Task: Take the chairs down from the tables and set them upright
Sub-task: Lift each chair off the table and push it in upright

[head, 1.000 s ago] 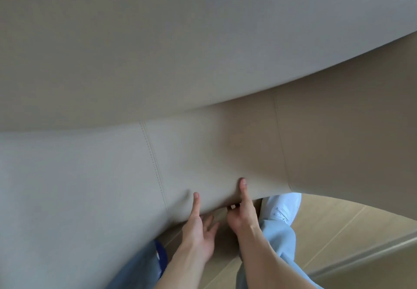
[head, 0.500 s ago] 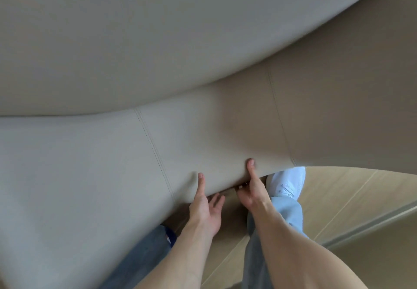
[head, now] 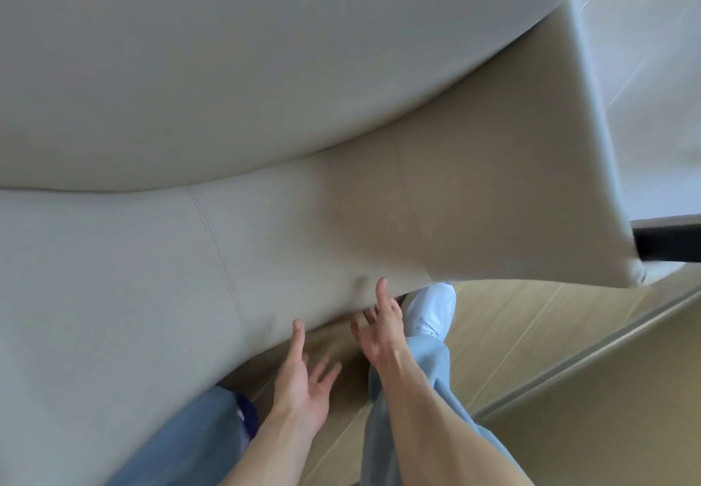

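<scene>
Beige upholstery of a chair [head: 265, 114] fills most of the head view. The chair is held close to the camera and above the floor. Its curved padded panels run from the left edge to the upper right, and a stitched seam [head: 216, 243] crosses the lower panel left of centre. No counter can be made out.

Below the chair's lower edge, at lower left, a leg in blue denim [head: 182, 436] shows, with a dark blue shoe [head: 246, 409] beside it.

Right of that, the left hand [head: 303, 387] is raised toward the chair's lower edge. Its grip is released: the fingers are spread and straight, and the index fingertip lies at the edge of the upholstery. Whether it presses the fabric cannot be told.

Just right of the left hand, the right hand [head: 383, 330] reaches the same edge. Its thumb points up against the upholstery face and its fingers extend under the edge; they appear loosely straight, not clenched on the panel.

Behind the right hand, a leg in pale blue denim [head: 425, 364] ends in a white shoe [head: 432, 307] on the light wood floor [head: 512, 334].

At the right end of the chair, a dark chair leg [head: 671, 245] projects toward the frame edge. A pale metal rail [head: 591, 353] crosses the floor diagonally beneath it.
</scene>
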